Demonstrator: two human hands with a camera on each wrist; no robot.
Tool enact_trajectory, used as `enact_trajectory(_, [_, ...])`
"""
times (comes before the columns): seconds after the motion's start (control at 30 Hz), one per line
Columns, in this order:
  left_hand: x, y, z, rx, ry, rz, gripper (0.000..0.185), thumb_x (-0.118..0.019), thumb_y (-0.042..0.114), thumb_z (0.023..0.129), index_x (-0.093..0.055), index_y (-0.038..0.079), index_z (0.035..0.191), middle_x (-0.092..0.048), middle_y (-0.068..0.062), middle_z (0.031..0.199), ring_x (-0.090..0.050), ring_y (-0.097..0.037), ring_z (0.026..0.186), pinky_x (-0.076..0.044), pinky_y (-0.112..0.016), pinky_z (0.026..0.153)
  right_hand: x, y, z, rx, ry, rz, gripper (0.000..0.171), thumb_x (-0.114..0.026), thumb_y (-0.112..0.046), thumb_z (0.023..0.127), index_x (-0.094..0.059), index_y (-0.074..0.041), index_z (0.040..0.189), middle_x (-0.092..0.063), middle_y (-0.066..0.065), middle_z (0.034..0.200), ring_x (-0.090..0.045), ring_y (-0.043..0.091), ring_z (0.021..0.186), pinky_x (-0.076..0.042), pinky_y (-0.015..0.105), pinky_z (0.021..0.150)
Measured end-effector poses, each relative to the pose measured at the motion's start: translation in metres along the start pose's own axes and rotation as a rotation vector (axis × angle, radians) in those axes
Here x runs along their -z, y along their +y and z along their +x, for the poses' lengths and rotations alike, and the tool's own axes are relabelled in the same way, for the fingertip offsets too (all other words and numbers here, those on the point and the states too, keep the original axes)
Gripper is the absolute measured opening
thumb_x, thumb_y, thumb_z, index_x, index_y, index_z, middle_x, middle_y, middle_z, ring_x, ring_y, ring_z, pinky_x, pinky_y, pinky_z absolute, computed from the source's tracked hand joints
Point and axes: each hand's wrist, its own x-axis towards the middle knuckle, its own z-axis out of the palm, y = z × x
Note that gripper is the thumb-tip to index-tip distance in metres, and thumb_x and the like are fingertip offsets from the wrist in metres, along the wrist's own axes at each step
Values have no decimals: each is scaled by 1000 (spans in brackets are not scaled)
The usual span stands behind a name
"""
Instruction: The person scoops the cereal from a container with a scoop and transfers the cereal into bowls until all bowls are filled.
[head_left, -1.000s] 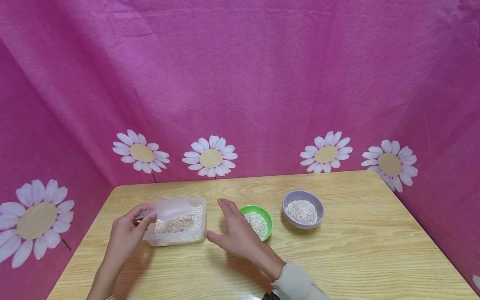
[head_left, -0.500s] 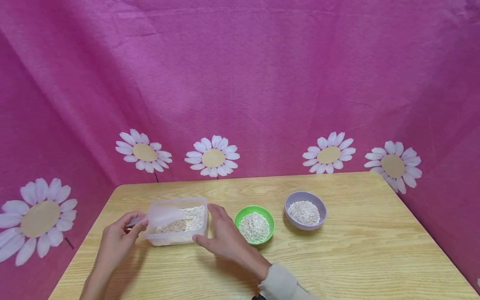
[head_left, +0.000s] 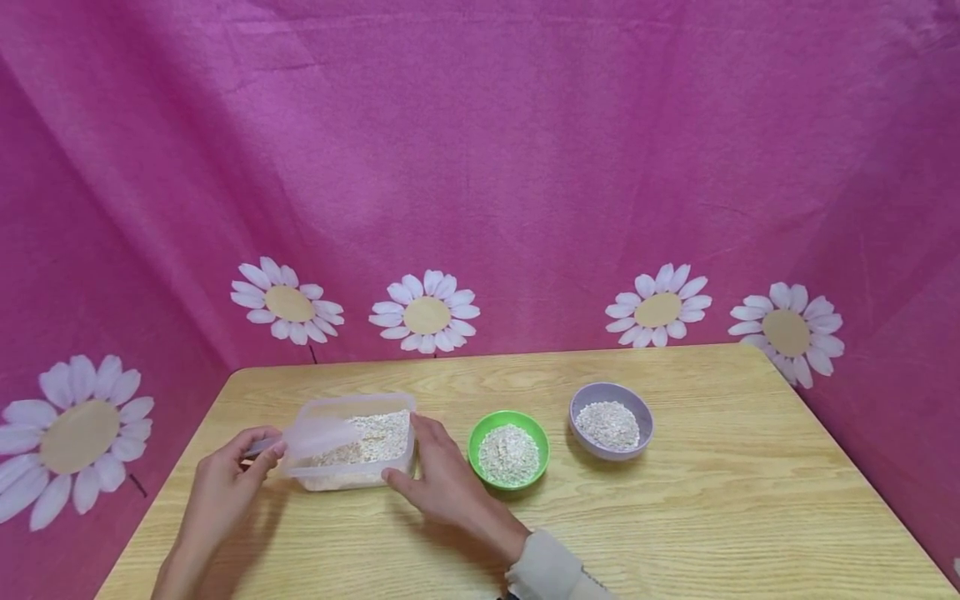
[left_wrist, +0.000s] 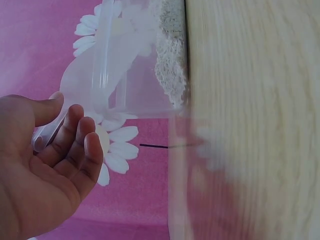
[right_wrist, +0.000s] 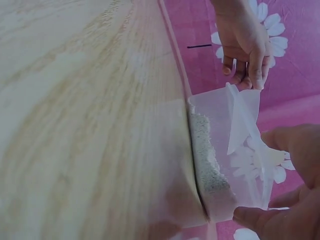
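Observation:
In the head view, a translucent rectangular plastic container [head_left: 347, 482] stands on the left of the table, partly filled with pale flakes like oats [head_left: 386, 435]. My left hand [head_left: 225, 479] pinches the handle of a translucent scoop [head_left: 322, 435] between thumb and fingers. The scoop's wide end slants into the container over its left rim; its lower edge is hidden among the flakes. At the container's right end, my right hand [head_left: 446, 479] holds the wall, thumb at the front corner and fingers at the back, as the right wrist view also shows on the container [right_wrist: 250, 187].
A green bowl [head_left: 477, 475] heaped with the same flakes sits just right of my right hand. Further right and back is a purple bowl [head_left: 647, 417], also filled. The wooden table [head_left: 712, 517] ends at a pink flowered curtain [head_left: 510, 208].
My right hand has moved left, from in front of the green bowl onto the container's right end. My left hand has drawn the scoop leftward and slightly down, and the flakes have shifted.

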Motion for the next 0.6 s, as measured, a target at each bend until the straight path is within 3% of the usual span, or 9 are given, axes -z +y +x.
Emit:
enact_trajectory(0.27, [-3, -7, 0, -15, -27, 29, 13, -77, 11, 100, -76, 4, 111, -80, -13, 100, -56, 17, 87, -50, -13, 68, -3, 3, 0, -8, 9, 31, 82, -75, -32, 100, -36, 5, 163, -50, 20, 162, -50, 34, 150, -40, 48, 126])
enact_trajectory(0.5, [-4, -10, 1, -16, -50, 45, 15, -78, 11, 99, -76, 3, 111, -78, -13, 106, -54, 17, 90, -54, -19, 70, -3, 4, 2, 3, 25, 54, 76, -72, -28, 103, -38, 6, 161, -56, 21, 153, -63, 31, 127, -53, 45, 113])
enact_trajectory(0.6, [-5, -11, 1, -32, -54, 46, 14, -79, 9, 98, -76, 3, 110, -76, -12, 106, -53, 17, 90, -55, -19, 70, -4, 4, 3, 3, 24, 61, 75, -72, -27, 103, -38, 5, 162, -57, 21, 152, -63, 31, 130, -53, 44, 113])
